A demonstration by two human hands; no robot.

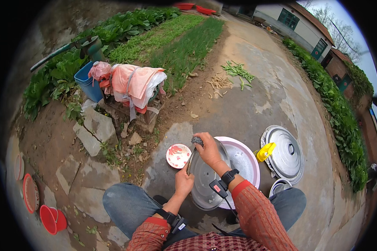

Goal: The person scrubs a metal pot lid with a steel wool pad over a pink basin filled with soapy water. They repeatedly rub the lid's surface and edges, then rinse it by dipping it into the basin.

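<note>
My left hand (pixel 184 183) grips the near-left rim of a round, tilted metal lid or pan (pixel 207 188); which of the two I cannot tell. My right hand (pixel 209 150) holds a grey scouring pad, likely steel wool (pixel 197 140), against the upper rim of that piece. Behind and right of it a pale pink basin (pixel 255 166) holds water with suds (pixel 238 157), partly hidden by my right arm and the metal piece. Just left of my hands stands a white bowl with red patches (pixel 178 156).
To the right are a yellow bottle (pixel 265 152), a large aluminium lid (pixel 284 142) and a small metal pot (pixel 278 185). A wrapped water pump (pixel 135 81), stone slabs (pixel 97 131) and a red bucket (pixel 53 219) lie leftward. Green pods (pixel 238 70) lie ahead on the concrete.
</note>
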